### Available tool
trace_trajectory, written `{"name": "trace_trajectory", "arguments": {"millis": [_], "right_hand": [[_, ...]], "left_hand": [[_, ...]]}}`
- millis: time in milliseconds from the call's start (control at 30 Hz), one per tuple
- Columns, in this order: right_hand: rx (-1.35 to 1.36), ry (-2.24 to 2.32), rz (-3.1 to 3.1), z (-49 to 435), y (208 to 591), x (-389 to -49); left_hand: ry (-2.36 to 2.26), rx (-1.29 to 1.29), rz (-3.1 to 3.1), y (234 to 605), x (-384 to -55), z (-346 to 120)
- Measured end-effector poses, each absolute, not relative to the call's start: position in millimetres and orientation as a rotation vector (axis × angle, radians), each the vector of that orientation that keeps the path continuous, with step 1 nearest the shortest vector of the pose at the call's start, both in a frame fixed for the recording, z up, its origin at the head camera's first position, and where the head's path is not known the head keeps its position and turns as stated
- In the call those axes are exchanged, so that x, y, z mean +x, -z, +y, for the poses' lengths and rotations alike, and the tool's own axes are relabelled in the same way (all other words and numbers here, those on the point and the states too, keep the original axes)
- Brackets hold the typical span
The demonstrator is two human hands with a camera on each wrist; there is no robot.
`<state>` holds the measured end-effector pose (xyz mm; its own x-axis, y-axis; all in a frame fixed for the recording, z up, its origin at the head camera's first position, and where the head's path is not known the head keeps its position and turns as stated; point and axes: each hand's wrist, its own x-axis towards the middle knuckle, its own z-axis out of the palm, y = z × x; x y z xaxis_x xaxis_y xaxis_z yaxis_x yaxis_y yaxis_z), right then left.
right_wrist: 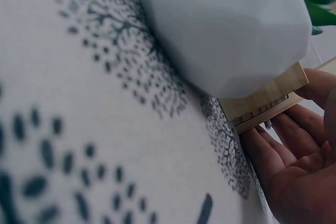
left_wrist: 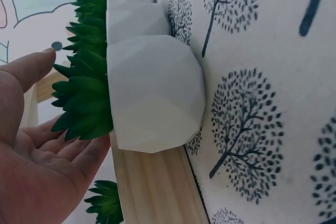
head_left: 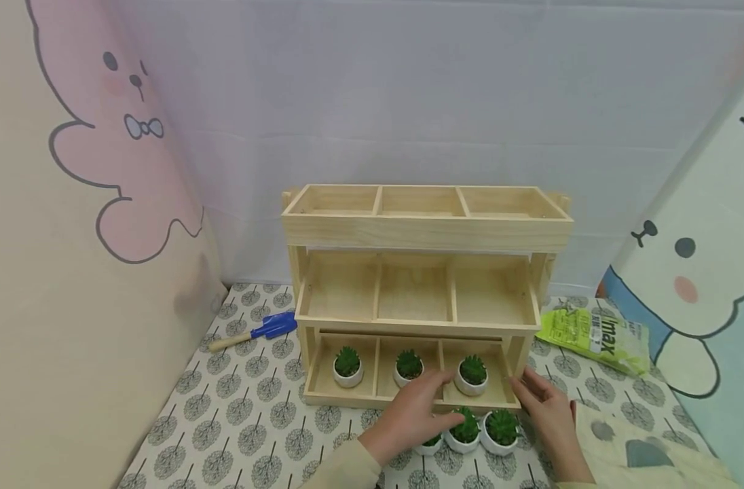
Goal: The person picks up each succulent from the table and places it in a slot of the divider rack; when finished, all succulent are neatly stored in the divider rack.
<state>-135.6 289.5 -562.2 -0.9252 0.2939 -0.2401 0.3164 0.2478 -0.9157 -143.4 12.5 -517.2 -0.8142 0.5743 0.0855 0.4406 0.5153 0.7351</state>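
A three-tier wooden plant stand (head_left: 408,234) faces me. Its bottom tray holds three small white pots with green succulents: the left pot (head_left: 347,373), the middle pot (head_left: 408,370) and the right pot (head_left: 471,377), one per compartment. In front of that tray, a row of three more potted succulents (head_left: 499,435) stands on the cloth. Over this row reaches my left hand (head_left: 408,414), thumb and fingers spread around the nearest green leaves (left_wrist: 84,98), with no visible grip. My right hand (head_left: 549,411) holds the bottom tray's right end, thumb at its edge and fingers outside.
A blue toy shovel (head_left: 274,326) with a wooden handle lies left of the stand. A green printed bag (head_left: 598,336) lies to the right. Nearer on the right is a pale cloth (head_left: 641,448). Tree-patterned cloth (head_left: 250,407) covers the table; curtains enclose it.
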Motion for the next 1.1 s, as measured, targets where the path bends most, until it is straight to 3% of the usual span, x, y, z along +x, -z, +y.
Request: {"name": "trace_trajectory", "arguments": {"millis": [600, 1100], "right_hand": [[0.624, 1.791, 2.485, 288.1, 561.5, -136.6], [0.614, 1.833, 2.462, 289.9, 562.3, -136.1]], "left_hand": [[-1.47, 0.869, 2.419, 531.8, -127.3, -17.9], [-1.363, 0.777, 2.487, 539.0, -116.2, -36.6]]}}
